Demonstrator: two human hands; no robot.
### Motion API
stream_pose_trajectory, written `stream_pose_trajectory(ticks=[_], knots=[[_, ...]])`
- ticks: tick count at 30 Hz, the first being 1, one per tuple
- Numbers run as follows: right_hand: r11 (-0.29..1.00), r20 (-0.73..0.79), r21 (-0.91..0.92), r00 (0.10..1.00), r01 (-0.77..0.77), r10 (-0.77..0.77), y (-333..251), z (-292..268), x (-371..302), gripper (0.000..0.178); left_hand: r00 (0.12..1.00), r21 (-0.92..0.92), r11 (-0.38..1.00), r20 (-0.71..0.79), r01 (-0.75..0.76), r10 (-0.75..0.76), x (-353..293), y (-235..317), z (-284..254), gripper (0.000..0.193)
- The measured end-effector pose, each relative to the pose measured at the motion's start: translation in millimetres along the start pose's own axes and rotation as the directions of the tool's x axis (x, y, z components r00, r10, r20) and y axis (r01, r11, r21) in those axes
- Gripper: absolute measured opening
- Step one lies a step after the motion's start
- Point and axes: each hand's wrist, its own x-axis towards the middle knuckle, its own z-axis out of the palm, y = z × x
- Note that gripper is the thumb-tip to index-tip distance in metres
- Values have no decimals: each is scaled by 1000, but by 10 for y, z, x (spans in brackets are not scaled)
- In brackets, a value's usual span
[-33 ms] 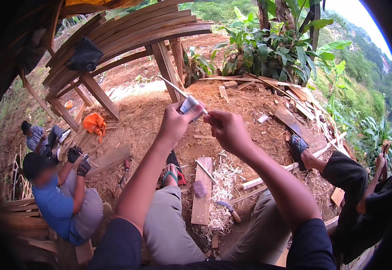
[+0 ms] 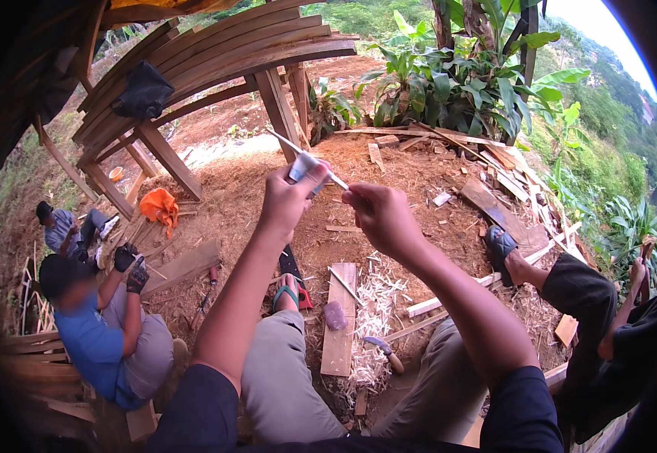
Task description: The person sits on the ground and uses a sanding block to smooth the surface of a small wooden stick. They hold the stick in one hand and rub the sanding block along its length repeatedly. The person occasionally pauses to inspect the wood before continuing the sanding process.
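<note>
In front of me my left hand (image 2: 287, 198) is closed round a folded grey-white sheet (image 2: 303, 169), which looks like sandpaper and wraps a thin pale wooden stick (image 2: 337, 180). The stick's far tip sticks out beyond the sheet, up and to the left. Fingers of my right hand (image 2: 380, 214) pinch its near end. Between my feet a flat board (image 2: 336, 349) lies on the ground, with a purplish block (image 2: 335, 316) and another thin stick (image 2: 346, 286) on it. A curved knife (image 2: 386, 355) with a wooden handle rests beside it on pale shavings (image 2: 377, 302).
At left a person in blue (image 2: 94, 332) with gloves sits working, another person (image 2: 72, 232) behind. A person's sandalled foot (image 2: 501, 253) is at right. A plank rack (image 2: 223, 60) stands far left; an orange cloth (image 2: 159, 208) lies near it. Scrap wood (image 2: 495, 204) covers the far right.
My left hand and the sheet have slid slightly along the stick, away from my right hand, baring more of the stick between them. My right hand stays nearly still.
</note>
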Motion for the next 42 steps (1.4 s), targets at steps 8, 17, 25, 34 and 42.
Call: stream_pose_trajectory(ticks=[8,17,25,34,42], knots=[[945,-202,-179,930,274,-308,101,76,-26,13,992,-66,997,-116,32,-39,-207,47,113,27],[928,-203,-213,915,305,-348,187,45,43,12,957,-247,965,-291,-88,13,-68,222,-225,23],[928,-166,-211,924,308,-344,350,-66,-8,14,984,-106,991,-167,-85,66,-109,111,-95,23],[870,383,433,922,-234,57,182,-187,-47,27,997,-38,998,-55,-49,47,-183,124,-72,25],[455,699,646,714,-612,-32,96,-284,6,27,979,-213,968,-182,-132,93,-218,280,-192,23]])
